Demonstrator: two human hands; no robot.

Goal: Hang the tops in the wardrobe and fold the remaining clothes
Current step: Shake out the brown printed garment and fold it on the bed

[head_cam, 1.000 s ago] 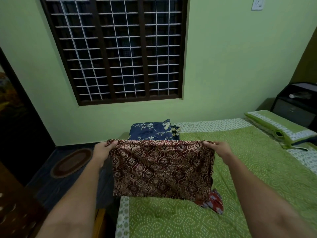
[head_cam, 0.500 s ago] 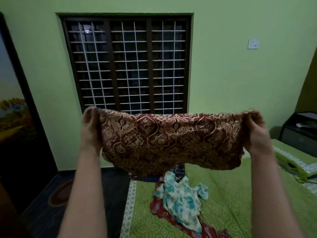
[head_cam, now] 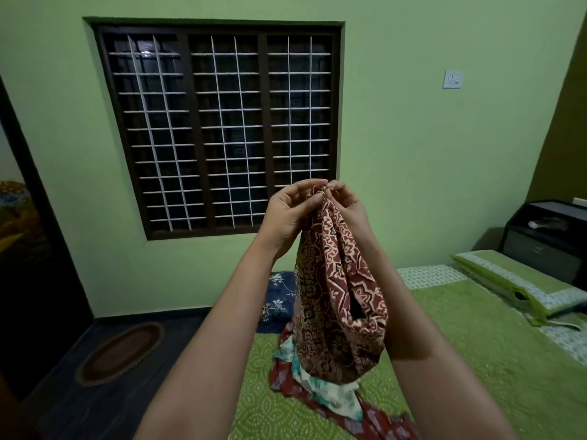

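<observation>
Cloth [head_cam: 336,300] hangs doubled above the bed [head_cam: 476,360], its top corners pinched together by left hand [head_cam: 290,214] and right hand [head_cam: 344,201]. One blue piece [head_cam: 278,300] lies folded at the bed's far corner; a crumpled pile [head_cam: 317,389] below waits, so much seems left.

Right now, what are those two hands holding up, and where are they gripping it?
A maroon patterned cloth, pinched at its top edge by both the left hand and the right hand, brought together so it hangs doubled above the bed.
</observation>
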